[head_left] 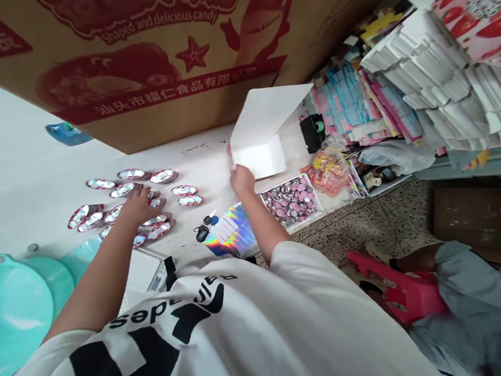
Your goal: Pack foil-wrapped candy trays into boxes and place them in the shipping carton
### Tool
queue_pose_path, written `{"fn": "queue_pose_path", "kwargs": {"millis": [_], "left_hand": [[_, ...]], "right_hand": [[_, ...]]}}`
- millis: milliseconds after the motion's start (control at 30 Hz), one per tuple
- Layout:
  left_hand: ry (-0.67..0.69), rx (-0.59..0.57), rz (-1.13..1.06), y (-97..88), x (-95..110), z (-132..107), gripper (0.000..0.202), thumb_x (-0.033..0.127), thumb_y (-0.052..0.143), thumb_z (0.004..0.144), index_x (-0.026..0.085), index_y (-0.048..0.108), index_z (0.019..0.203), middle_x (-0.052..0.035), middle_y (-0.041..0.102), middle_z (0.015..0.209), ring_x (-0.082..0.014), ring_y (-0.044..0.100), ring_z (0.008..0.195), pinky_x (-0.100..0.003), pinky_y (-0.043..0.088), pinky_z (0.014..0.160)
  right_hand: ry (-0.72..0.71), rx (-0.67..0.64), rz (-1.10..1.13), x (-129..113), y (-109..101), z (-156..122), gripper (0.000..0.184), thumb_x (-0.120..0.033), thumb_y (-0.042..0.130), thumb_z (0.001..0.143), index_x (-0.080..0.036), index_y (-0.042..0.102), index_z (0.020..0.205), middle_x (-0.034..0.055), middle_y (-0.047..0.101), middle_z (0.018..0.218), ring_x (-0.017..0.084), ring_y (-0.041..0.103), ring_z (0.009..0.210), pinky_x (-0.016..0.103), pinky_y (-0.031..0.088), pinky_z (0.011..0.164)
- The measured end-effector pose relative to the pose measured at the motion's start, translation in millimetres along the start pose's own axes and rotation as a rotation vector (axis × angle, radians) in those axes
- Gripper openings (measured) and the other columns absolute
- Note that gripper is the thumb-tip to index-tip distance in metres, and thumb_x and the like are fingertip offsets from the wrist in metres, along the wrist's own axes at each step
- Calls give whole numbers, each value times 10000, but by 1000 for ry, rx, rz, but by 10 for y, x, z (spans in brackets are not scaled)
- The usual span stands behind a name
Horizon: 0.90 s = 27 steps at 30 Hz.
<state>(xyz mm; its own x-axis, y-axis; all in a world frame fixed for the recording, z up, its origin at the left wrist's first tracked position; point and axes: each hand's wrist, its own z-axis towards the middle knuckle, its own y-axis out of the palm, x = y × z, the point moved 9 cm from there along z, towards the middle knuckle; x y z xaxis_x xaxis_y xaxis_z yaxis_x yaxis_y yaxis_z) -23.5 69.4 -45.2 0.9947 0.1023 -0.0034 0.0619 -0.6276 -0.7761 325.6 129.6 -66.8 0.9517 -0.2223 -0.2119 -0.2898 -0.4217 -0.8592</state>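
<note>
Floor (362, 222) — speckled, tiled; worktable (66, 164) — white, dark-marked; stool (419, 296) — pinkish-red plastic, at right

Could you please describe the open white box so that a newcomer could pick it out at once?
Find the big brown carton printed with a red starfish. Just in front of it, toward the picture's right, is the white box, the right hand at its edge. Unlike the nearby tray of pink discs, it has a large white flap standing up.
</note>
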Motion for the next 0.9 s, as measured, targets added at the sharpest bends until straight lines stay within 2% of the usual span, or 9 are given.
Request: {"fn": "queue_pose_path", "kwargs": {"millis": [133,233,367,467,533,567,633,733,900], "left_hand": [[-88,-42,40,41,9,39,824,439,662,733,116,398,1444,-256,465,1457,-419,531,1268,-491,469,991],[-43,-20,75,27,89,56,700,441,668,730,121,479,1323,-246,543,1344,-411,580,1179,-485,481,941],[21,34,100,5,121,62,573,437,626,767,150,504,1248,-217,576,1284,-400,591,1133,-469,483,912],[14,24,113,25,87,72,602,436,647,748,150,485,1253,-229,567,1285,-396,598,1116,-458,483,893],[0,5,124,35,73,82,653,424,667,726,144,452,1277,-236,548,1305,-391,605,1106,-453,485,884],[2,-6,133,39,78,87,674,418,673,719,145,436,1288,-235,537,1319,-387,607,1105,-450,485,883],[15,-29,155,50,106,95,709,409,688,707,154,408,1307,-230,509,1350,-381,605,1117,-443,487,882],[12,-51,181,69,132,100,731,367,697,697,150,385,1321,-244,478,1369,-377,611,1115,-431,490,868],[34,-16,183,65,152,78,643,338,657,730,133,409,1287,-247,506,1318,-378,633,1050,-427,500,813]], "right_hand": [[-158,-41,61,-693,288,-211,326,-302,382,1034,-176,664,1139,133,706,1109,224,676,1034,299,488,871],[-266,-79,80,-1015,433,-277,387,-327,324,1054,-164,661,1151,142,693,1133,228,666,1045,332,473,925],[-305,120,141,-1138,234,-386,476,-341,311,1055,-111,463,1443,207,570,1372,274,561,1240,442,372,1087],[-651,221,111,-1441,84,-696,516,-329,396,1031,-155,377,1516,188,431,1529,288,399,1407,481,251,1172],[-928,166,-6,-1695,178,-959,592,-330,536,970,-178,373,1518,174,368,1579,315,321,1458,509,202,1191],[-994,124,-85,-1784,267,-1036,649,-312,603,928,-168,370,1516,186,354,1586,335,316,1459,526,197,1188],[-968,58,-242,-1897,453,-1041,661,-229,637,886,-114,393,1489,240,393,1544,364,393,1403,549,236,1156],[-864,4,-358,-2022,631,-945,456,-125,491,939,-86,493,1393,253,556,1360,332,562,1211,519,364,1047],[-779,-139,-375,-2054,727,-840,524,-113,448,958,-236,433,1466,205,534,1364,307,565,1161,443,474,883]]}}
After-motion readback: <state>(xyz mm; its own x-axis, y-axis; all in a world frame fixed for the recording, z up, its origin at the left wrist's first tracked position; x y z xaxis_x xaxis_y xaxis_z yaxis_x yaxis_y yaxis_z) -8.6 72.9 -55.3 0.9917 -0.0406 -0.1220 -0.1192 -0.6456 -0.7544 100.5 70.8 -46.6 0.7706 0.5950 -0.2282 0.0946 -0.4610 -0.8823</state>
